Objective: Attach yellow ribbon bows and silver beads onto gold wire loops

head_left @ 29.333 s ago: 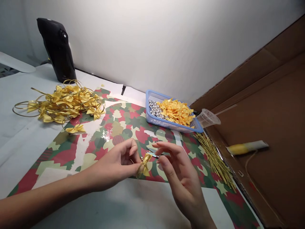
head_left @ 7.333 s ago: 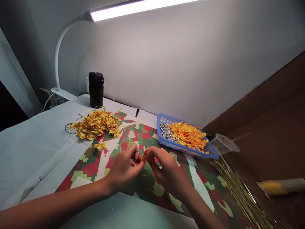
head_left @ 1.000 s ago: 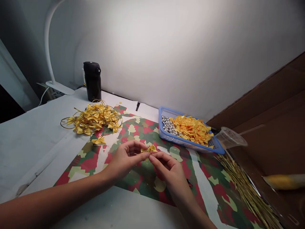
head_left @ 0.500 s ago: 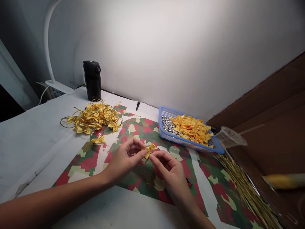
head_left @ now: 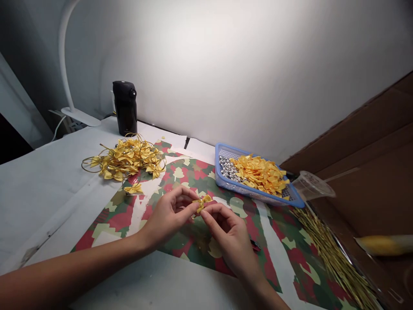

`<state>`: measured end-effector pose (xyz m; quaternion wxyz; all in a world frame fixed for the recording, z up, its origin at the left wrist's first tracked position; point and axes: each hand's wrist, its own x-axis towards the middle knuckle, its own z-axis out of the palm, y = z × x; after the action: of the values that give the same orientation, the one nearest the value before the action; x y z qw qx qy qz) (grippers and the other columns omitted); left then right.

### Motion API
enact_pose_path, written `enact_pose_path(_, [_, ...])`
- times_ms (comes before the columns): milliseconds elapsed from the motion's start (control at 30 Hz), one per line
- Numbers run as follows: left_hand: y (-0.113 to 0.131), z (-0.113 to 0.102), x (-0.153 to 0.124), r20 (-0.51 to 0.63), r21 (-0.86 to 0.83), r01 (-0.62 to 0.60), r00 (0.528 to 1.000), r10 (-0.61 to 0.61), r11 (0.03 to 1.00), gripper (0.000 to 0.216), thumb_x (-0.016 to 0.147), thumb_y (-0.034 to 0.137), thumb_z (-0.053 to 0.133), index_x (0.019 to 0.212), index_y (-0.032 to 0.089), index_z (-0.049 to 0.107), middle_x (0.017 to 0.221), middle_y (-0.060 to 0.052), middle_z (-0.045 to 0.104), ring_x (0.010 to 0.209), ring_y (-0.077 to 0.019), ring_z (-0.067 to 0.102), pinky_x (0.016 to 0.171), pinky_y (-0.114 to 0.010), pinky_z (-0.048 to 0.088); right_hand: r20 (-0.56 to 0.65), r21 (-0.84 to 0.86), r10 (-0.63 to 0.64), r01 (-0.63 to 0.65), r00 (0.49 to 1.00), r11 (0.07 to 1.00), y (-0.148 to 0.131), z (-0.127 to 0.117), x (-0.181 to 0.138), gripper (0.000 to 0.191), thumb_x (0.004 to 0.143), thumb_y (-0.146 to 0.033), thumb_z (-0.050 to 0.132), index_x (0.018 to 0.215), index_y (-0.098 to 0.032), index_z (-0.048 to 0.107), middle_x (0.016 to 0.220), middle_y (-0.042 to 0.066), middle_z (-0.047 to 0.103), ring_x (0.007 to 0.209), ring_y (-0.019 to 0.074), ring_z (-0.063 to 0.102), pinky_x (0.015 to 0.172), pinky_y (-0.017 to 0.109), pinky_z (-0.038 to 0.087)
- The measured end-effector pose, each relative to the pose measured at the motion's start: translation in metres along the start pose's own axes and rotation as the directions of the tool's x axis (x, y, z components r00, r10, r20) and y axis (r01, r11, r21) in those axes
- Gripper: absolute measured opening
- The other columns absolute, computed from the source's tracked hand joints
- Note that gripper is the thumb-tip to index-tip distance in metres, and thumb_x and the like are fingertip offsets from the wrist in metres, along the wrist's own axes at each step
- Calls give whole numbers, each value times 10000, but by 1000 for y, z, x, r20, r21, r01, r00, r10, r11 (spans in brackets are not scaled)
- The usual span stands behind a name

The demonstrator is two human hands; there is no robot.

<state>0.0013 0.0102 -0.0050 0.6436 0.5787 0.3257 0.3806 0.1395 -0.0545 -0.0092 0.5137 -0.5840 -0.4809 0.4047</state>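
Between my two hands is a small yellow ribbon bow point(head_left: 205, 199), held above the camouflage-patterned sheet point(head_left: 193, 172). My left hand point(head_left: 174, 211) pinches its left side between thumb and fingers. From the right, my right hand point(head_left: 227, 224) pinches its lower edge with thumb and forefinger. The fingertips cover part of the bow, and any wire or bell in it is too small to make out. To the left lies a heap of yellow bows on gold wire rings point(head_left: 129, 159), with one bow point(head_left: 133, 189) at its near edge.
A blue basket point(head_left: 258, 196) holds yellow bows point(head_left: 261, 174) and silver beads point(head_left: 228, 168). Beside it are a clear plastic cup point(head_left: 311, 186) and a bundle of gold wires point(head_left: 335, 254). A black bottle point(head_left: 125, 110) and white lamp point(head_left: 80, 117) stand at back left.
The bow has turned slightly between my fingertips, and its lower tail shows less. My right hand has shifted a little to the left. Everything else stays in place.
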Motion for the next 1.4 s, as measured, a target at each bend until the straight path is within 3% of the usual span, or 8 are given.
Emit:
enact_pose_path(533, [2,-1,1,2,27,-8,1000,8,1000,194,767,295,700,753,169,554,719,27,596,632,-100,570,560,-198,458,-3,31,18,-18,1000,999,-3,-1,-2,272,772,-452,677,745,-188,619,707,12,584,616,143,510,536,249,409])
enact_pose_path(700, [1,-4,3,-2,-3,39,999,-39,999,251,758,329,703,752,189,496,692,44,554,608,-105,555,546,-216,477,-146,102,44,-30,988,994,-7,-15,1,284,717,-457,733,815,-215,622,761,15,626,635,154,577,545,251,479])
enact_pose_path(800, [-1,-5,3,57,30,48,997,-50,998,252,766,325,691,766,199,472,666,52,540,595,-105,555,543,-217,457,-253,12,8,-5,968,1000,-10,-22,5,280,742,-485,697,835,-226,644,812,31,643,694,175,589,559,258,492])
enact_pose_path(867, [-3,-5,2,120,66,42,992,-50,997,246,775,307,680,791,204,457,650,57,532,587,-103,549,540,-216,442,-177,-77,-30,17,984,997,-13,-24,9,265,772,-481,666,821,-221,665,839,44,653,728,187,590,599,275,492])
enact_pose_path(933, [-4,-5,1,177,90,21,984,-36,996,236,787,287,661,808,208,440,657,54,534,587,-104,547,532,-214,433,-9,-127,-35,34,999,991,-16,-24,12,255,792,-461,650,805,-208,683,834,45,661,759,192,594,657,289,480])
enact_pose_path(1033, [-4,-5,1,225,128,-22,974,-8,991,224,794,262,635,806,212,417,659,49,537,607,-115,564,504,-202,413,187,-117,45,-23,981,993,-18,-23,16,252,777,-440,671,755,-190,687,733,11,639,677,154,560,617,263,434])
enact_pose_path(1233, [0,-6,1,245,219,-64,969,9,974,194,796,242,605,813,214,414,688,36,544,624,-125,567,499,-211,425,222,4,170,-175,960,985,-12,-22,17,314,723,-481,706,682,-175,649,561,-54,506,455,74,350,425,220,257])
enact_pose_path(1400, [-3,-6,1,290,217,-48,957,-18,975,187,797,229,615,830,215,431,673,47,536,624,-122,566,509,-208,425,204,14,146,-152,968,988,-3,-22,16,338,723,-497,703,675,-172,625,571,-44,501,472,84,372,442,225,280])
